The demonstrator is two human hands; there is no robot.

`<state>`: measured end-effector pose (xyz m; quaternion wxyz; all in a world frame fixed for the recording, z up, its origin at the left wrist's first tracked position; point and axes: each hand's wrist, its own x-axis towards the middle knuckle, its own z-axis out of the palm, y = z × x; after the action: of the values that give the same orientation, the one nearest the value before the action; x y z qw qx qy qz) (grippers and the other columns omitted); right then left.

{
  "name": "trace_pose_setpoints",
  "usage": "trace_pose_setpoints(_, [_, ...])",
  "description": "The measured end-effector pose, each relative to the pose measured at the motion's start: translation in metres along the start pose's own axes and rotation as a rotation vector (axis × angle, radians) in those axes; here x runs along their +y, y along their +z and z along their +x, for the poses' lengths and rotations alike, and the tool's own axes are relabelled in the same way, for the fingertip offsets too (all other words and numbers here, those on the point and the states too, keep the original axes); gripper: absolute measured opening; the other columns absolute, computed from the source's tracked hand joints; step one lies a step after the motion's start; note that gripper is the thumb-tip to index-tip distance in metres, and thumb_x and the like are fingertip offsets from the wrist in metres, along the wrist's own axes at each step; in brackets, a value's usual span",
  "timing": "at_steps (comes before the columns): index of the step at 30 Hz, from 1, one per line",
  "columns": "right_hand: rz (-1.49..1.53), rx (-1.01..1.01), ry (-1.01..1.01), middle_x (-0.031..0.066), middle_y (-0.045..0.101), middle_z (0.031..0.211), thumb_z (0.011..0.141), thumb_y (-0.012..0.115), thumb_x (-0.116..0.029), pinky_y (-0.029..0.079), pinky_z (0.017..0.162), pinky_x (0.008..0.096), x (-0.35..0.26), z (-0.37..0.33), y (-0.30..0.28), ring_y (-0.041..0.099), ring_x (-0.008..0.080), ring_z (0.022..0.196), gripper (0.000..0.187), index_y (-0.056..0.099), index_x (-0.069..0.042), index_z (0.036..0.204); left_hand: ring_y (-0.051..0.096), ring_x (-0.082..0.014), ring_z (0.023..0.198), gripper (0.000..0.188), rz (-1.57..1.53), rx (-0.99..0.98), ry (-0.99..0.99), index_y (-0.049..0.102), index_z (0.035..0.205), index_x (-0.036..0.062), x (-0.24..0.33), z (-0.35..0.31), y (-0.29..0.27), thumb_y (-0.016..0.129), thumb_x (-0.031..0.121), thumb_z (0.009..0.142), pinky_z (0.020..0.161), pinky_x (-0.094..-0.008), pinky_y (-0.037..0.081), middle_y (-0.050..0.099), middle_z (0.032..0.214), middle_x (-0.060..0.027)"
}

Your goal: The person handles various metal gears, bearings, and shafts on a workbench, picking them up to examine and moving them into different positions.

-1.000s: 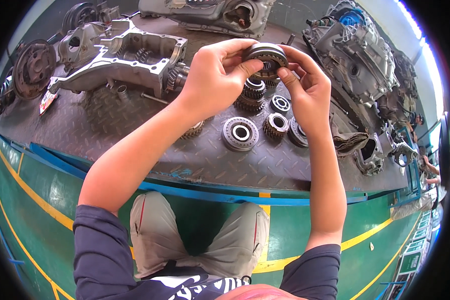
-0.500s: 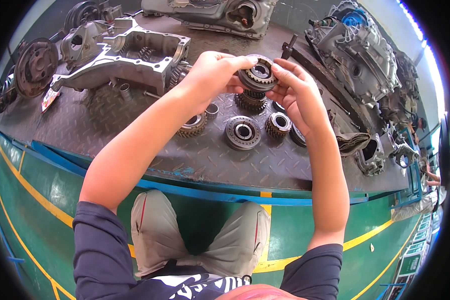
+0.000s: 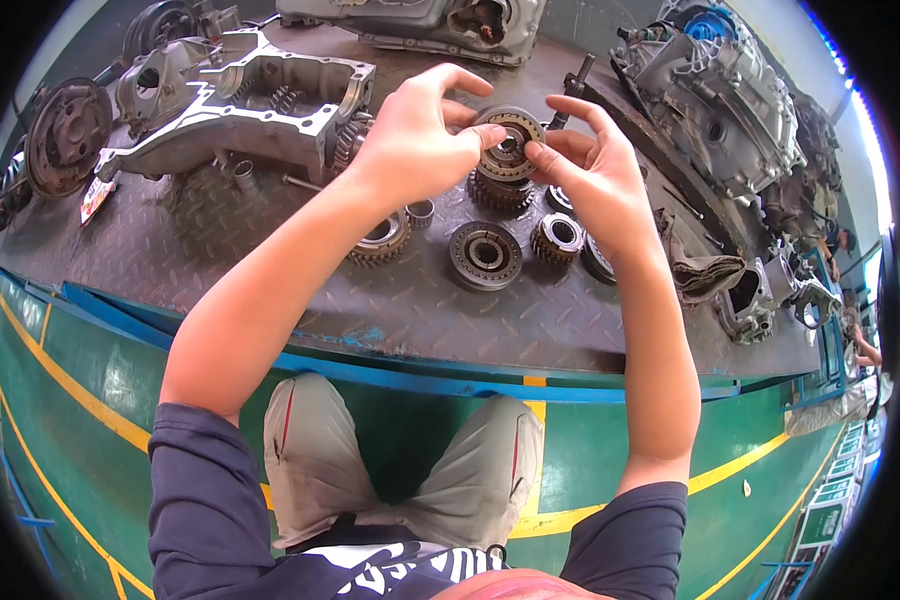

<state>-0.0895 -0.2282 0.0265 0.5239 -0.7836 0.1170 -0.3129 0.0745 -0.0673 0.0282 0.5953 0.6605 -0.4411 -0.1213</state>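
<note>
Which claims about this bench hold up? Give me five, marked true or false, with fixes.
1. The left hand and the right hand each have a thumb on a round grey steel gear ring. True.
2. The open grey metal housing stands to the right of both hands. False: the housing is to their left.
3. A flat, round grey steel gear lies left of a small, toothed steel gear. True.
4. The broad, dark tabletop is smooth wood. False: it is metal with a raised tread pattern.
5. A bright blue part shows on the silver-grey metal casing at the right. True.
</note>
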Motion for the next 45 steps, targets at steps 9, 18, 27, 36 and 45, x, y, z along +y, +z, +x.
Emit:
trace_pose_setpoints(9, [-0.014,-0.038,-0.010,0.0180,0.086,0.120,0.101,0.080,-0.001,0.066,0.095,0.0344,-0.002,0.001,-0.009,0.082,0.0202,0.104,0.039,0.078,0.008,0.139,0.085,-0.0178,0.103,0.031,0.267,-0.032,0.228,0.077,0.130,-0.0085,0.012,-0.008,-0.003,0.084,0.005,0.102,0.092,-0.0316,0.066,0.088,0.113,-0.0149])
trace_pose_setpoints(18, [0.150,-0.554,0.422,0.0175,0.081,0.118,0.103,0.082,-0.008,0.070,0.090,0.0289,-0.019,-0.004,-0.027,0.083,0.0203,0.099,0.038,0.074,0.011,0.135,0.082,-0.0161,0.076,0.036,0.052,-0.596,-0.280,0.071,0.121,-0.0001,0.031,-0.007,-0.034,0.088,0.023,0.099,0.062,-0.0230,0.061,0.082,0.103,-0.0130])
trace_pose_setpoints(27, [-0.110,-0.627,0.460,0.0123,0.082,0.117,0.105,0.078,-0.012,0.068,0.085,0.0280,-0.023,-0.003,-0.024,0.079,0.0157,0.101,0.038,0.074,0.008,0.136,0.087,-0.0226,0.085,0.037,0.160,-0.699,-0.340,0.070,0.122,-0.0043,0.030,-0.010,-0.028,0.086,0.021,0.100,0.069,-0.0259,0.065,0.080,0.103,-0.0151])
trace_pose_setpoints(36, [-0.344,-0.669,0.324,0.0038,0.078,0.109,0.108,0.082,-0.020,0.061,0.079,0.0265,-0.022,-0.004,-0.018,0.072,0.0086,0.095,0.034,0.077,0.002,0.133,0.080,-0.0165,0.082,0.041,0.387,-0.746,-0.256,0.079,0.120,-0.0036,0.022,-0.006,-0.027,0.089,0.029,0.098,0.072,-0.0301,0.062,0.081,0.101,-0.0107])
trace_pose_setpoints(45, [-0.245,-0.656,0.204,0.0038,0.080,0.105,0.111,0.082,-0.024,0.059,0.078,0.0255,-0.015,-0.006,-0.018,0.070,0.0066,0.089,0.038,0.074,0.003,0.137,0.079,-0.0166,0.083,0.043,0.355,-0.735,-0.217,0.080,0.124,-0.0060,0.017,-0.003,-0.027,0.088,0.028,0.100,0.075,-0.0306,0.064,0.083,0.101,-0.0121])
